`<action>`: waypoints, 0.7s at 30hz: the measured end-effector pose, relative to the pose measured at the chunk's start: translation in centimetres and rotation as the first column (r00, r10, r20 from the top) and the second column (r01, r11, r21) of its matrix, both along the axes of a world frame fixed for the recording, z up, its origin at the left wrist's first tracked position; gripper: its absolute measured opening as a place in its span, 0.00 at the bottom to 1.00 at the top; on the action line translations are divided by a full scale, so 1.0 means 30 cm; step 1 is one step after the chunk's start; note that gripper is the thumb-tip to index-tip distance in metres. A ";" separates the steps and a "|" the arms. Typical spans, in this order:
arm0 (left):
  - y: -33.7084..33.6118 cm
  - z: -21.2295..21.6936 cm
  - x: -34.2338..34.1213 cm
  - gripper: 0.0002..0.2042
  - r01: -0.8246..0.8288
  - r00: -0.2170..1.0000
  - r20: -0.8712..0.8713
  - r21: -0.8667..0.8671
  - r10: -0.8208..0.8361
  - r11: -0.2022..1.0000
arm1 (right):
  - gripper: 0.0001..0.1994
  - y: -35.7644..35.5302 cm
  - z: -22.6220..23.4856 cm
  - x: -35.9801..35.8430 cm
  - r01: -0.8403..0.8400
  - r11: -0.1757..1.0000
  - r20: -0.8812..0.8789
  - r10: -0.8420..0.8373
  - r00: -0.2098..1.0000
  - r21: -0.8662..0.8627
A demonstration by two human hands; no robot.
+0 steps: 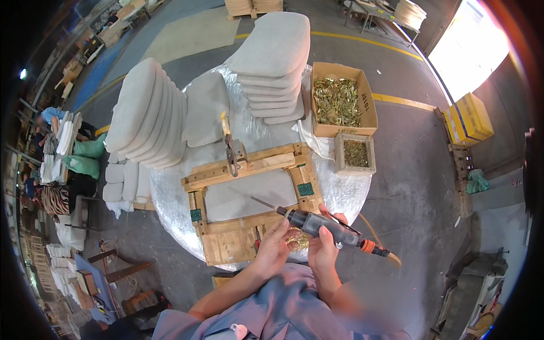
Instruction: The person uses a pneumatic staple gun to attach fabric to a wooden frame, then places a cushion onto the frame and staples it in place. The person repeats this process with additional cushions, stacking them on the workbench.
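White glare burns out the upper-right opening (469,50) above dark, warped edges.

One wide fisheye eye on this scene, riding on the person's head, the left of a side-by-side pair, and it looks steeply down and out ahead! Right up close, below centre, sit the left hand (276,242) and right hand (324,252), with the forearms (235,288) running off the lower edge. The round table (345,207) fills the middle distance; floor (399,150) and bright doorway (470,48) stretch far beyond, everything curving toward a black rim.
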State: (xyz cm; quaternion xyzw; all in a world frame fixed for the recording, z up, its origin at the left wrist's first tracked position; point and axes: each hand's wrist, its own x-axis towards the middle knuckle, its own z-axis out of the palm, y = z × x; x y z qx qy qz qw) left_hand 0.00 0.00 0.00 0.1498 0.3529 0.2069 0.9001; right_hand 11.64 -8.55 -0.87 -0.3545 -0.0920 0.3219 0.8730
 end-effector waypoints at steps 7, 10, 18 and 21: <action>0.022 -0.036 -0.040 0.18 0.186 0.975 -0.131 0.046 -0.179 0.981 | 0.30 0.020 -0.078 0.109 0.187 0.966 0.021 -0.186 0.982 -0.176; 0.047 -0.089 -0.160 0.18 0.169 0.970 -0.185 0.039 -0.159 0.985 | 0.29 0.060 -0.137 0.283 0.375 0.883 0.254 -0.308 0.917 -0.281; 0.128 -0.385 -0.542 0.18 -0.201 0.847 -0.504 -0.012 0.168 0.979 | 0.27 0.147 -0.276 0.759 0.715 0.652 0.624 -0.455 0.635 -0.252; 0.163 -0.415 -0.614 0.18 -0.285 0.796 -0.557 0.002 0.238 0.959 | 0.27 0.180 -0.346 0.814 0.713 0.633 0.618 -0.439 0.652 -0.303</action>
